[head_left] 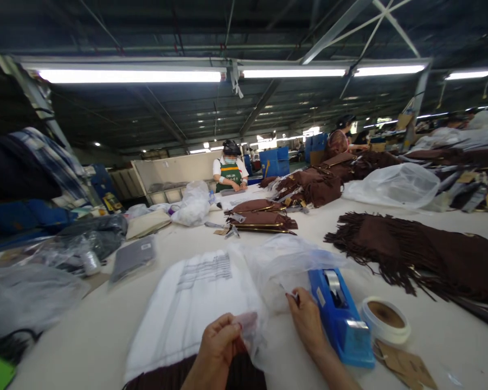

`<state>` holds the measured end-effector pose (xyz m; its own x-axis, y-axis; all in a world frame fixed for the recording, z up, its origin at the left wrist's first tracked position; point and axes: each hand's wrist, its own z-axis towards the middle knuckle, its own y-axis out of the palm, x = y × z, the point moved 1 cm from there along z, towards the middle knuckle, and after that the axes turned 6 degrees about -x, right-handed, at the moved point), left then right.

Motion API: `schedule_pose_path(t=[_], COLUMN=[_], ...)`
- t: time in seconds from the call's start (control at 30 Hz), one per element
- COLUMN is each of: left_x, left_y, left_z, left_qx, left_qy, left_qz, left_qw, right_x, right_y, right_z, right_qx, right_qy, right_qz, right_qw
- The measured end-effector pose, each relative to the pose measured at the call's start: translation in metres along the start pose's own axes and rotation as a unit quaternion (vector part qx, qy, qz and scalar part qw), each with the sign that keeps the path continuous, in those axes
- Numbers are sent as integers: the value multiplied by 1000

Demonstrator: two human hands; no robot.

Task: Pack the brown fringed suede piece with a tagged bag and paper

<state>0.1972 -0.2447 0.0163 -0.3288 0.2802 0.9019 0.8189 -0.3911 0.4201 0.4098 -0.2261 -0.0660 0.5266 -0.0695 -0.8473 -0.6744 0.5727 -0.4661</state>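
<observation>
My left hand (219,341) is closed, pinching the near edge of a clear plastic bag (284,260) that lies across the white table (85,336). My right hand (307,317) pinches the same bag a little farther right, beside a blue tape dispenser (341,319). Under the bag lies a stack of white printed plastic bags (191,303). A dark brown garment (236,376) peeks out at the table's near edge below my left hand.
A roll of tape (384,319) and a brown card tag (406,368) lie right of the dispenser. Brown fringed garments (423,254) spread at the right, folded ones (260,216) farther back. A person in a green apron (230,170) works at the far end. Bagged items (85,244) crowd the left.
</observation>
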Motion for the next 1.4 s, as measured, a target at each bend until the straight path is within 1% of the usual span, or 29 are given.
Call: schedule_pose_path(t=[0.07, 0.13, 0.2, 0.27, 0.3, 0.33, 0.4, 0.47, 0.53, 0.6, 0.67, 0.73, 0.77, 0.8, 0.83, 0.87, 0.9, 0.93, 1.03, 1.1, 1.13, 1.17, 1.2, 1.23, 1.27, 1.3, 1.33, 1.37, 1.4], left_x=[12, 25, 35, 39, 39, 39, 36, 34, 32, 31, 30, 27, 26, 24, 21, 18, 15, 11, 0, -5, -6, -7, -6, -6, -6, -6, -7, -9, -10], left_y=[-8, -17, -27, -37, -41, -45, -49, -50, -50, -51, -57, -67, -73, -80, -87, -94, -100, -105, -114, -116, -117, -117, -116, -114, -112, -110, -108, -107, -106], left_z=[-16, -33, -48, -63, -69, -75, -85, -94, -102, -111, -120, -130, -135, -140, -145, -149, -152, -154, -156, -155, -155, -155, -155, -155, -153, -152, -149, -146, -142], left_qx=[-7, 2, 18, 42, 54, 68, 100, 133, 164, 192, 215, 220, 220, 225, 236, 251, 267, 279, 294, 309, 324, 334, 332, 307, 261, 201, 145, 109, 96], left_qy=[-11, -7, 1, 8, 9, 9, 7, 7, 9, 14, 22, 45, 62, 77, 92, 103, 113, 122, 146, 141, 147, 169, 204, 250, 296, 331, 343, 334, 308], left_qz=[-68, -101, -124, -152, -170, -190, -228, -256, -280, -299, -302, -260, -206, -124, -19, 101, 226, 343, 606, 706, 736, 756, 769, 780, 789, 796, 800, 805, 809], left_qw=[998, 995, 992, 987, 984, 979, 969, 957, 946, 935, 928, 939, 952, 963, 967, 957, 930, 889, 725, 622, 577, 537, 507, 484, 471, 466, 469, 479, 491], right_x=[-5, -14, -27, -43, -50, -57, -68, -78, -91, -104, -115, -121, -123, -125, -126, -127, -128, -129, -130, -128, -127, -125, -123, -121, -119, -117, -115, -113, -112], right_y=[-1, -3, -8, -14, -16, -16, -11, 0, 12, 22, 29, 34, 37, 39, 42, 45, 48, 51, 59, 64, 66, 67, 69, 71, 73, 74, 76, 76, 76], right_z=[7, 4, -11, -35, -49, -64, -93, -117, -135, -146, -152, -152, -150, -147, -143, -138, -134, -130, -123, -123, -124, -125, -127, -128, -128, -129, -128, -128, -127], right_qx=[-16, -39, -44, -20, -14, -25, -113, -214, -258, -278, -320, -350, -354, -350, -341, -332, -322, -312, -293, -282, -277, -271, -265, -261, -256, -252, -249, -245, -241], right_qy=[-25, -52, -92, -132, -136, -118, -31, 72, 138, 158, 152, 151, 143, 126, 99, 68, 36, 10, -37, -67, -81, -93, -106, -118, -130, -144, -157, -172, -186], right_qz=[-29, -49, -70, -68, -50, -18, 76, 177, 266, 342, 388, 399, 377, 341, 297, 248, 201, 162, 91, 47, 27, 9, -7, -21, -34, -46, -57, -67, -77], right_qw=[999, 997, 992, 989, 989, 993, 990, 958, 918, 884, 851, 834, 844, 863, 886, 907, 925, 936, 951, 956, 957, 958, 958, 958, 957, 956, 954, 952, 950])
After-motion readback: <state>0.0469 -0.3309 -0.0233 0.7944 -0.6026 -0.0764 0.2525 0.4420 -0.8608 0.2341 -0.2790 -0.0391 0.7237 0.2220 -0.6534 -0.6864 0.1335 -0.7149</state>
